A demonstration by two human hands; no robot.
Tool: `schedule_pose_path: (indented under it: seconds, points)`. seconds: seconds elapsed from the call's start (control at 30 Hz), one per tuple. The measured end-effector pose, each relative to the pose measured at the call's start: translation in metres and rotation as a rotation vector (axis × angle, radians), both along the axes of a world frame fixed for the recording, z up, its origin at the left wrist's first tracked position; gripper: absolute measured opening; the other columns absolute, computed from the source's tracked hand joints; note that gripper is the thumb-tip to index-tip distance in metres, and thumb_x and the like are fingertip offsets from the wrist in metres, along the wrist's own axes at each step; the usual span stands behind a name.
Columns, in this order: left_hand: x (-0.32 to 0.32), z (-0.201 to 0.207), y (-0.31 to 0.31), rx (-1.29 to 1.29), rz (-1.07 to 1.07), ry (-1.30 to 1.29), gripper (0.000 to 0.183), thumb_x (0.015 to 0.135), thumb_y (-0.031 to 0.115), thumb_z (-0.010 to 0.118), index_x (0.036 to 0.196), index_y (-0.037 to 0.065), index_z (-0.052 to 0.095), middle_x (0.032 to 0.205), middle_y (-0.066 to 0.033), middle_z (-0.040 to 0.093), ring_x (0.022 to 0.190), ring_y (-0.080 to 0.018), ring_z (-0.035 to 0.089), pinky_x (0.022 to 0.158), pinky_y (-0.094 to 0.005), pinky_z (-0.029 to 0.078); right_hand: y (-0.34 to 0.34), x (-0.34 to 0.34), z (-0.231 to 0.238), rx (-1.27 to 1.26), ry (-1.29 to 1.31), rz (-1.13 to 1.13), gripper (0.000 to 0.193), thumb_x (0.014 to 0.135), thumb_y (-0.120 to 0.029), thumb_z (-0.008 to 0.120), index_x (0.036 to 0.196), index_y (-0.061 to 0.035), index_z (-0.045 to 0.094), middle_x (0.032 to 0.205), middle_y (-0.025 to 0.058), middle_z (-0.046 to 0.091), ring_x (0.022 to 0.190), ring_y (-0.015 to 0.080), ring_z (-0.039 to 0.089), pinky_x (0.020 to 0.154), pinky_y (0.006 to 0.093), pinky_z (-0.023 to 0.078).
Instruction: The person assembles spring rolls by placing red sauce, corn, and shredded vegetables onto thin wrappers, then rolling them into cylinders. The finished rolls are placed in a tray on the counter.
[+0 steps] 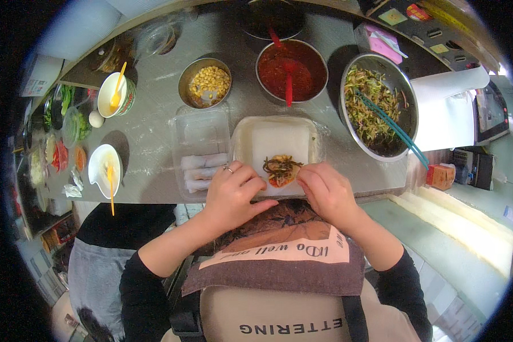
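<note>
Filling, long axis crosswise, on white wrapper; my right hand, curled alongside (grip: cannot tell); left hand, thumb spread.

Left grip and right grip flank a filling-topped white wrapper.

A food-preparation kitchen: metal bowls of red sauce and shredded vegetables along a grey counter.
</note>
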State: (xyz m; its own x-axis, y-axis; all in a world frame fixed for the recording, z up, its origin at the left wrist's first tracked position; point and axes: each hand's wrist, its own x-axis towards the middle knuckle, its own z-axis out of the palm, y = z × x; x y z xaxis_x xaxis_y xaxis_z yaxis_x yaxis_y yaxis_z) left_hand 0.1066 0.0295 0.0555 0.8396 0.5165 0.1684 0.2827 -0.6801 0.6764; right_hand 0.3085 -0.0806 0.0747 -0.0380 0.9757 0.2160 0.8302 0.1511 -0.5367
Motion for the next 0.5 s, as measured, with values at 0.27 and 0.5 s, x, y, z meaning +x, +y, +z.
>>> schedule_pose_path:
  seconds: [0.27,0.5]
  points:
    - [0.002,-0.008,-0.013,0.079,0.089,-0.088,0.022,0.061,0.010,0.080,0.076,0.009,0.065,0.077,-0.0043,0.058,0.069,-0.0246,0.057,0.059,-0.0359,0.045,0.002,0.003,-0.005,0.107,0.055,0.005,0.023,0.074,0.004,0.069,0.094,-0.0005,0.060,0.087,0.0145,0.062,0.074,0.0316,0.062,0.063,0.0385,0.053]
    - [0.008,0.005,-0.005,0.098,0.114,-0.171,0.015,0.067,0.005,0.074,0.078,0.008,0.065,0.076,-0.0046,0.057,0.071,-0.0241,0.057,0.063,-0.0354,0.046,0.008,0.008,-0.005,0.137,0.104,-0.017,0.021,0.074,0.005,0.069,0.092,-0.0004,0.061,0.084,0.0144,0.063,0.072,0.0314,0.063,0.062,0.0367,0.052]
